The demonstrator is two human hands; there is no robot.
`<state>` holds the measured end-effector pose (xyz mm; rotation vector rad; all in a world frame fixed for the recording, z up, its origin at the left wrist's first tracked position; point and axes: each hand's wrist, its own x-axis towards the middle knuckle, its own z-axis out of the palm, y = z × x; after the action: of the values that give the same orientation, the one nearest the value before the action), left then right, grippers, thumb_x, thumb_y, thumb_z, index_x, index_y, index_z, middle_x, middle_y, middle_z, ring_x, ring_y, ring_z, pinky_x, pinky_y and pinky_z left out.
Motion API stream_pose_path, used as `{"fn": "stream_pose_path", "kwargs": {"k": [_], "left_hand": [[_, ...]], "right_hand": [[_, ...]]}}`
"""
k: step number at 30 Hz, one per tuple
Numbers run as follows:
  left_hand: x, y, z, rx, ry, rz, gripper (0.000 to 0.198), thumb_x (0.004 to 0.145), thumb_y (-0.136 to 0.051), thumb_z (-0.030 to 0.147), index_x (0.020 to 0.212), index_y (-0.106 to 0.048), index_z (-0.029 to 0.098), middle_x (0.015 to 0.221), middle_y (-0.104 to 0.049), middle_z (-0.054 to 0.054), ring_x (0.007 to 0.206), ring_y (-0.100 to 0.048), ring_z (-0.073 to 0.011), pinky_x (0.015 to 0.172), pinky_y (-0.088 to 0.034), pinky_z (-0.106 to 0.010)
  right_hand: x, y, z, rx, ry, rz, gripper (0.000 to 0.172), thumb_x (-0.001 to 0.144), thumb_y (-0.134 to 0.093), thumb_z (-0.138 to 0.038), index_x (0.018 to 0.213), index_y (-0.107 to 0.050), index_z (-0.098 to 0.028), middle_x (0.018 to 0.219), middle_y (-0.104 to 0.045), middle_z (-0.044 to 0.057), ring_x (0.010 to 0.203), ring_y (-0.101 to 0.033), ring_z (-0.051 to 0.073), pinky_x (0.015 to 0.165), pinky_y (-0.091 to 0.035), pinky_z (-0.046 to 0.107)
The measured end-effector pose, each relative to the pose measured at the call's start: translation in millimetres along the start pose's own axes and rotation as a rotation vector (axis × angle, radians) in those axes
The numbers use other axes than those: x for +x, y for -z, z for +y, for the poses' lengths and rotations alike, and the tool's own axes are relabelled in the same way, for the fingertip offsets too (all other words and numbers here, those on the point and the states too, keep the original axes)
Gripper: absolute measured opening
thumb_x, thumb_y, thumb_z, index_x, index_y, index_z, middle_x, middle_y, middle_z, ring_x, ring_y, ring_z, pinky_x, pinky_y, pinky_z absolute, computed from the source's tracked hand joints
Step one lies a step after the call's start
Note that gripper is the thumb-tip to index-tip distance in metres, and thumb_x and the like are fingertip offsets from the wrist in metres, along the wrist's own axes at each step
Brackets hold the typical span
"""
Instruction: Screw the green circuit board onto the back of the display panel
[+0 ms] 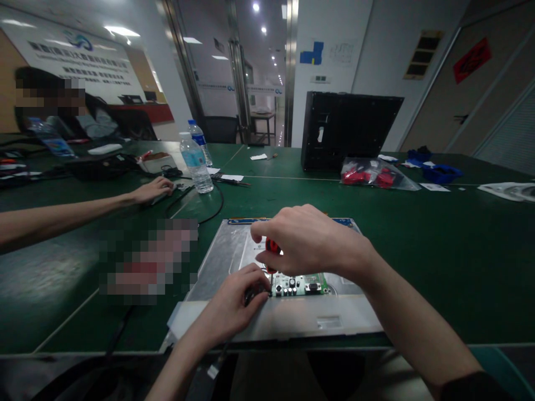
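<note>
A silver metal panel [221, 262] lies flat on the green table [438, 250] in front of me, with a small green circuit board [298, 285] on its near part. My right hand [305, 239] is closed around a red-handled screwdriver [271, 248] held upright over the board. My left hand [234, 303] rests on the panel just left of the board, fingers pinched on a small dark object I cannot make out. A dark cable runs from that hand toward the table's near edge.
Two water bottles [195, 162] stand at the middle left. Another person's hand [152, 190] and forearm reach in from the left. A black monitor casing [346, 131] stands at the back, a plastic bag of red parts [376, 175] and blue items [438, 172] beside it.
</note>
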<state>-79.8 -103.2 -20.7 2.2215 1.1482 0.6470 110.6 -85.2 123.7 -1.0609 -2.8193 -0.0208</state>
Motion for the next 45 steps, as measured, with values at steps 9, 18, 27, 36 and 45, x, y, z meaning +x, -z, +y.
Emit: {"fn": "stream_pose_path", "kwargs": {"k": [9,18,27,36,45], "left_hand": [[1.1,0.9,2.3,-0.029,-0.008,0.0,0.009,0.081,-0.051,0.017,0.076,-0.058,0.019,0.081,-0.06,-0.001,0.073,-0.055,-0.0166,0.065,-0.042,-0.026],[0.5,-0.1,1.2,-0.038,0.008,0.009,0.009,0.081,-0.051,0.017,0.078,-0.059,0.018,0.083,-0.062,-0.002,0.072,-0.056,-0.0163,0.065,-0.044,-0.027],[0.5,0.4,1.2,-0.044,-0.021,0.008,0.01,0.081,-0.052,0.015,0.079,-0.061,0.019,0.083,-0.061,0.0,0.072,-0.056,-0.0157,0.065,-0.043,-0.026],[0.5,0.1,-4.6,-0.078,-0.035,-0.004,0.01,0.085,-0.054,0.017,0.079,-0.061,0.02,0.084,-0.062,0.0,0.076,-0.056,-0.0159,0.067,-0.042,-0.026],[2.5,4.0,2.0,-0.084,-0.016,-0.034,0.013,0.085,-0.052,0.018,0.079,-0.062,0.019,0.085,-0.061,-0.001,0.078,-0.057,-0.0169,0.071,-0.044,-0.027]], "right_hand": [[0.2,1.8,-2.1,0.03,-0.07,-0.034,0.032,0.091,-0.052,-0.047,0.087,-0.07,-0.02,0.069,-0.066,0.003,0.064,-0.058,0.014,0.056,-0.028,0.025],[-1.8,3.3,-2.9,0.088,-0.048,-0.057,0.031,0.088,-0.056,-0.048,0.088,-0.07,-0.02,0.07,-0.066,0.003,0.062,-0.056,0.014,0.053,-0.025,0.025],[-3.6,3.8,-2.0,0.05,-0.001,-0.037,0.013,0.081,-0.058,-0.026,0.089,-0.065,-0.019,0.077,-0.066,0.003,0.062,-0.053,0.012,0.054,-0.024,0.026],[-2.1,0.5,0.1,0.071,0.004,-0.03,0.014,0.081,-0.056,-0.026,0.09,-0.064,-0.02,0.08,-0.067,0.002,0.064,-0.051,0.012,0.055,-0.023,0.026],[-0.4,0.8,0.8,0.052,-0.008,-0.028,0.015,0.084,-0.054,-0.025,0.091,-0.066,-0.02,0.075,-0.067,0.002,0.062,-0.053,0.012,0.053,-0.022,0.026]]}}
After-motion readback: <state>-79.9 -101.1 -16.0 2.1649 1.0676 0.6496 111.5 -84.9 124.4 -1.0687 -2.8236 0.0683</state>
